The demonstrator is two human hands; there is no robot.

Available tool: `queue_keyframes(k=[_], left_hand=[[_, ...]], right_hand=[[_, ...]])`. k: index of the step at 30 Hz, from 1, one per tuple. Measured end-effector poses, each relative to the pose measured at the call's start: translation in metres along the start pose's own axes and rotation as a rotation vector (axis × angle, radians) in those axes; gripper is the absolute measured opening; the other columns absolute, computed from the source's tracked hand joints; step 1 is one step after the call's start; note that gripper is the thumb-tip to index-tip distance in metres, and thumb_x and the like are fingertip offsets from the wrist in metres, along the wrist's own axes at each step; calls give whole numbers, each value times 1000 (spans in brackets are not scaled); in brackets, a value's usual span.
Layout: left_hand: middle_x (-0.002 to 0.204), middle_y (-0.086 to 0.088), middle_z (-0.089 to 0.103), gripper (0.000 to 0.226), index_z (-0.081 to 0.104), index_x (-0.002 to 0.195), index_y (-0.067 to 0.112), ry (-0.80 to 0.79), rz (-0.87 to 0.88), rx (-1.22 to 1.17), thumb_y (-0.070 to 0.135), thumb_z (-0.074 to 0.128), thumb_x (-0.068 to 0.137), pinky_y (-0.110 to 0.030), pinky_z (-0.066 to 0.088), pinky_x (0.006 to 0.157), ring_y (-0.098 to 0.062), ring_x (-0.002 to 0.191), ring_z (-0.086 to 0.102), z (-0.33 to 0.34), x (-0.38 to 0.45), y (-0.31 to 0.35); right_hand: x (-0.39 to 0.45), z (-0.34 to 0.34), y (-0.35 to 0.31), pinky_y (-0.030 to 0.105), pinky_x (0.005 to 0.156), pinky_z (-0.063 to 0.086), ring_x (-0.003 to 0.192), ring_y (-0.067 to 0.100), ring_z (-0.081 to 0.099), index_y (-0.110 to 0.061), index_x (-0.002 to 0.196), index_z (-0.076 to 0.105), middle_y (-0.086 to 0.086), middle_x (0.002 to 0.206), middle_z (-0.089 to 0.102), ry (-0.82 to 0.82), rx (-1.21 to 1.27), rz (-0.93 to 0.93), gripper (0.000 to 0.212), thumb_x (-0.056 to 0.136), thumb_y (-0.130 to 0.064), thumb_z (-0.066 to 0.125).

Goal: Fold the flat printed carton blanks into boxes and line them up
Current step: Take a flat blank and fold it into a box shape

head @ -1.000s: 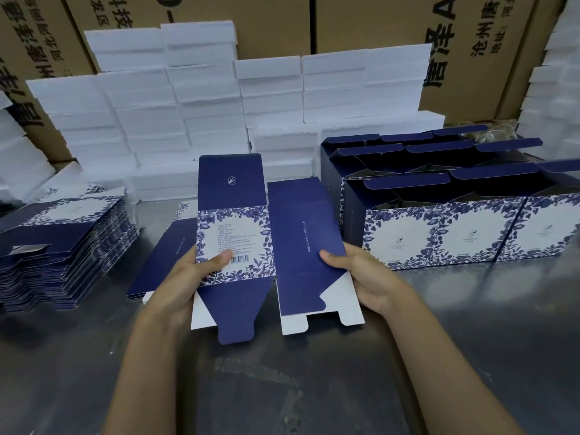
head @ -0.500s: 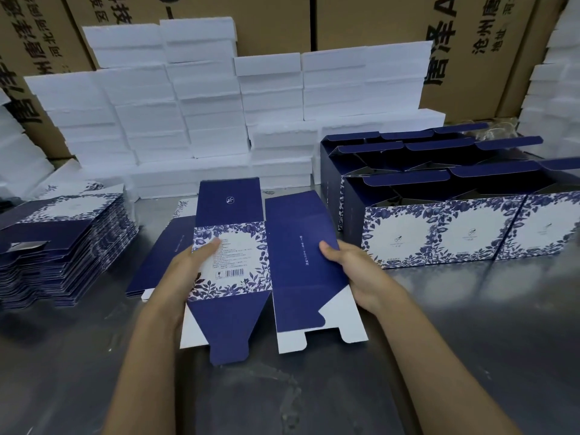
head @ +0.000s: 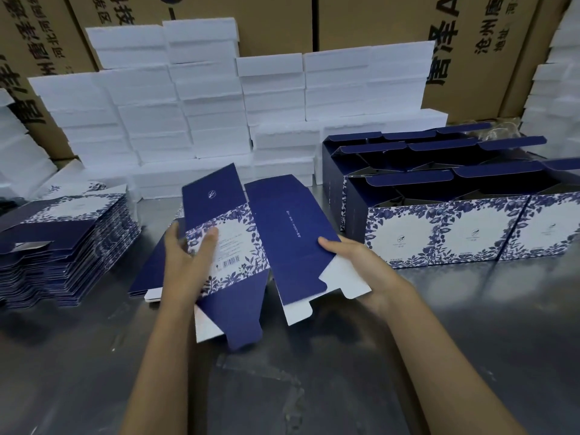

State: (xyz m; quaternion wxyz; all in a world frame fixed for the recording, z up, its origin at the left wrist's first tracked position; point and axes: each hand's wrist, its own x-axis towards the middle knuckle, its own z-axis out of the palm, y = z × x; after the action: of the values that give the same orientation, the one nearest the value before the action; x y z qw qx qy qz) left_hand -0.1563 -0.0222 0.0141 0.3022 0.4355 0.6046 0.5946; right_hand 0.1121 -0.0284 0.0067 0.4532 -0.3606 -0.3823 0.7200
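Holding a flat navy-and-white floral printed carton blank (head: 251,246) above the grey metal surface (head: 470,324), I have both hands closed on it. My left hand (head: 188,262) grips its left side, thumb pressed on the white panel with the blue leaf border, fingers curled behind the edge. My right hand (head: 354,262) grips the right side, thumb lying on the plain navy panel, fingers underneath near the white inner flaps. The blank is tilted, its top leaning to the left.

On the white panel I can see a barcode and several lines of small print, too fine to read. A small white emblem sits on the navy top flap, and a thin line of white characters runs down the navy panel, also unreadable.

To my left sits a tall stack of flat floral carton blanks (head: 62,246) on the surface. To my right, folded navy floral boxes (head: 455,230) stand in rows with their lid flaps open, touching one another; each white front carries a small logo I cannot make out. Behind the blank rise stacks of white foam blocks (head: 204,105). Behind those stand brown corrugated shipping cartons (head: 392,20) printed with large black Chinese characters, among them 唐泽, 沧州 and 地址.
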Motion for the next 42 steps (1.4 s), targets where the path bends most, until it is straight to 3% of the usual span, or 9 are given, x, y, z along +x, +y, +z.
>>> queue_keyframes(k=[3, 7, 10, 15, 21, 25, 34, 39, 42], left_hand=[[158, 8, 32, 80, 27, 156, 33, -130, 100, 115, 28, 73, 90, -29, 32, 109, -12, 144, 33, 3, -1, 1], [160, 18, 27, 89, 30, 149, 52, -564, 82, 128, 13, 77, 85, -12, 38, 102, -13, 145, 35, 5, -8, 12], [165, 23, 7, 109, 20, 150, 57, -800, 114, 142, 7, 83, 77, -31, 19, 123, -1, 151, 11, 13, -18, 18], [157, 29, 22, 88, 41, 140, 60, -589, 255, 59, 11, 80, 80, 9, 30, 84, 26, 138, 6, 23, -28, 24], [139, 21, 55, 48, 62, 129, 36, -498, 294, -81, 9, 69, 90, -5, 45, 85, 3, 132, 47, 29, -37, 32], [120, 33, 60, 36, 62, 124, 32, -455, 302, -72, 17, 68, 92, -6, 46, 80, 8, 114, 57, 31, -39, 33], [125, 12, 63, 41, 62, 122, 23, -423, 241, -133, 4, 71, 87, -30, 49, 98, -12, 118, 61, 29, -34, 31], [110, 22, 66, 45, 61, 119, 19, -359, 308, -58, -7, 71, 83, -12, 49, 79, 5, 97, 63, 33, -36, 29], [114, 15, 66, 44, 62, 117, 17, -332, 339, -39, -10, 70, 83, -10, 48, 77, 6, 95, 63, 33, -35, 27]], right_hand=[[0, 1, -2, 49, 107, 49, 112, 26, 71, -19, 124, 71, 7, 121, 74, 24, 24, -19, 34, 92, -30, 70], [1, 4, -2, 45, 112, 44, 119, 23, 67, -23, 123, 74, 4, 128, 71, -18, 107, -80, 36, 93, -40, 69], [3, 11, -2, 41, 108, 43, 126, 22, 62, -25, 129, 71, 3, 136, 66, -68, 166, -143, 45, 100, -54, 51], [5, 12, 1, 30, 80, 50, 86, 6, 66, -26, 117, 72, -6, 110, 72, -119, 52, -210, 37, 96, -31, 42], [4, 18, 7, 44, 112, 41, 129, 9, 57, -47, 143, 47, -20, 144, 56, -112, -316, -300, 69, 82, -26, 72], [5, 22, 12, 21, 94, 52, 116, 2, 65, -54, 141, 45, -27, 136, 57, 49, -457, -358, 73, 82, -35, 83], [14, 22, 25, 2, 70, 46, 90, -12, 65, -46, 144, 44, -28, 115, 62, 247, -768, -412, 71, 84, -39, 80], [15, 15, 22, 12, 71, 46, 87, -2, 65, -38, 136, 52, -19, 107, 65, 294, -963, -358, 60, 83, -42, 80], [14, 7, 16, 25, 69, 45, 82, 10, 62, -28, 103, 60, -10, 88, 66, 311, -1195, -313, 32, 83, -44, 80]])
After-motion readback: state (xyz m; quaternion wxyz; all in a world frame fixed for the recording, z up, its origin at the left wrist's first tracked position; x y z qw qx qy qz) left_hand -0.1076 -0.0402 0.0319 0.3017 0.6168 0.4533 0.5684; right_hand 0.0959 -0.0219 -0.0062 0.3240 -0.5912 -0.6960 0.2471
